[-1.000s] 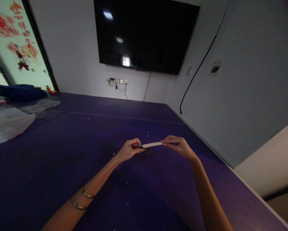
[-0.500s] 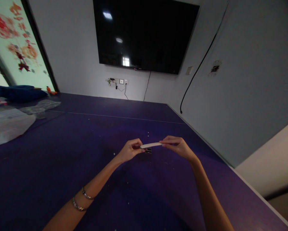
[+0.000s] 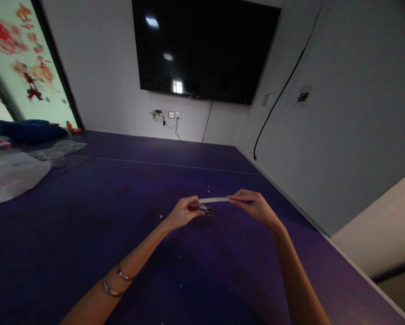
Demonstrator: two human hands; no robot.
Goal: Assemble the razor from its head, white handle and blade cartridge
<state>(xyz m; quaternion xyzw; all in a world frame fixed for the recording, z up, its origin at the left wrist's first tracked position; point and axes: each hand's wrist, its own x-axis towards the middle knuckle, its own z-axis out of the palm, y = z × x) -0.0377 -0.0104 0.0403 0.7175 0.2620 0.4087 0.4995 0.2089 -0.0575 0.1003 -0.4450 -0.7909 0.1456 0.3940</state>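
While your right hand [image 3: 253,204] pinches one end of a pale strip [image 3: 215,200] between thumb and fingers, your left hand [image 3: 182,214] curls at the other; whether it is clamped on the strip cannot be told, since the fingers hide the contact. The strip spans the gap between your hands, slightly bowed, above the purple surface [image 3: 121,203], well in from its far edge and nearer its right edge than the translucent plastic bag [image 3: 16,174] at the left. A small metallic piece [image 3: 203,208] shows at your left fingertips, with a dark object [image 3: 209,211] just beside it; what supports either is unclear.

Likely faults: your right fingertips cover only the strip's end, so a hard outward pull could draw it free. Pushing your hands together would deepen the bow and might crease the strip. Should your left fingers relax, the metallic piece, if held there, could drop and roll among the white specks [image 3: 161,216].
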